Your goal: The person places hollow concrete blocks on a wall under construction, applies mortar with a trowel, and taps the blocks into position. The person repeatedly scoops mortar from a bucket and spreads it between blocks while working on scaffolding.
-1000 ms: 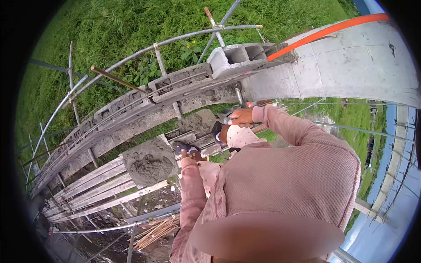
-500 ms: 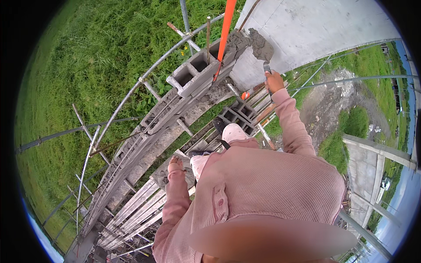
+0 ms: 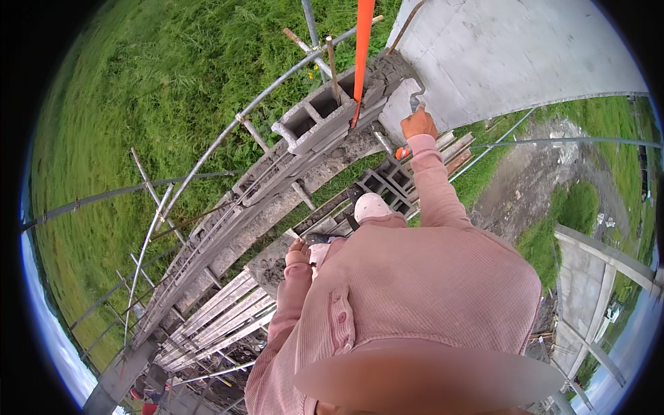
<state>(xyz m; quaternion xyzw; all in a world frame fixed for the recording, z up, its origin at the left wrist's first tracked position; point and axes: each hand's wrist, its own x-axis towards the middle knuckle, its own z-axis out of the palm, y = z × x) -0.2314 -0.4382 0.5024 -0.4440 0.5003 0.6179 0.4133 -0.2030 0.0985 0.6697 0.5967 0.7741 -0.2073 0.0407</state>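
Observation:
My right hand (image 3: 419,124) is closed around the handle of a trowel (image 3: 415,104), held up at the end of the block wall where it meets a smooth grey concrete face (image 3: 498,55). The trowel's blade is hard to make out against the grey behind it. Wet mortar (image 3: 393,71) lies on top of the wall just beyond the trowel. Left of it sits a hollow concrete block (image 3: 308,128) with its cavities facing up. My left hand (image 3: 298,253) hangs low, fingers loosely apart and with nothing seen in it, near a mortar-smeared grey board (image 3: 266,266).
An orange strip (image 3: 362,48) rises from the wall beside the block. Metal scaffold pipes (image 3: 277,79) run along the wall's grassy far side. Loose hollow blocks (image 3: 387,181) stand by my feet. Wooden planks (image 3: 214,321) stretch away at lower left.
My right hand has swung the trowel slightly left and toward the wall end. The mortar lump earlier seen on its blade no longer shows there. The view has shifted slightly.

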